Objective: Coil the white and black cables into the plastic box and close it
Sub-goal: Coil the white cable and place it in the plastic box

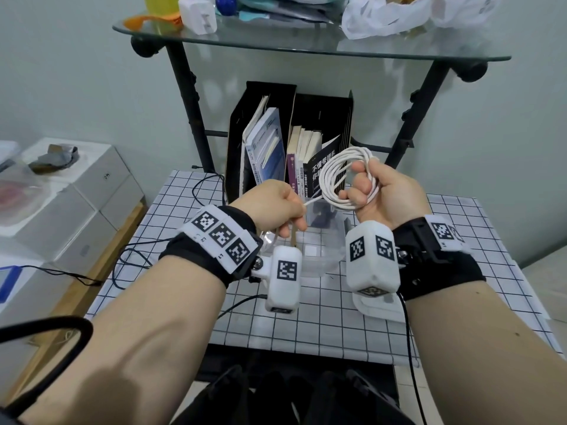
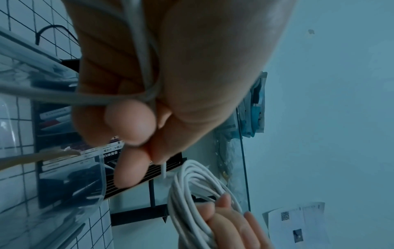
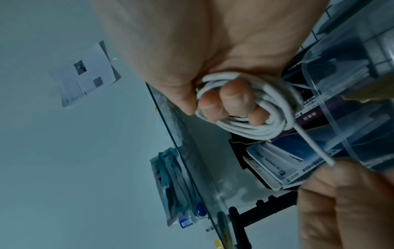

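Observation:
My right hand grips a coil of white cable wound in several loops around its fingers; the right wrist view shows the same coil wrapped over those fingers. A short straight run of the cable leads left to my left hand, which pinches it between thumb and fingers. Both hands hover above the clear plastic box, which stands open on the checked table. A black cable lies on the table at the left, apart from both hands.
A black file holder with books stands right behind the box. A glass shelf on black legs hangs over the back of the table. White boxes flank the left side. A white lid-like piece lies under my right wrist.

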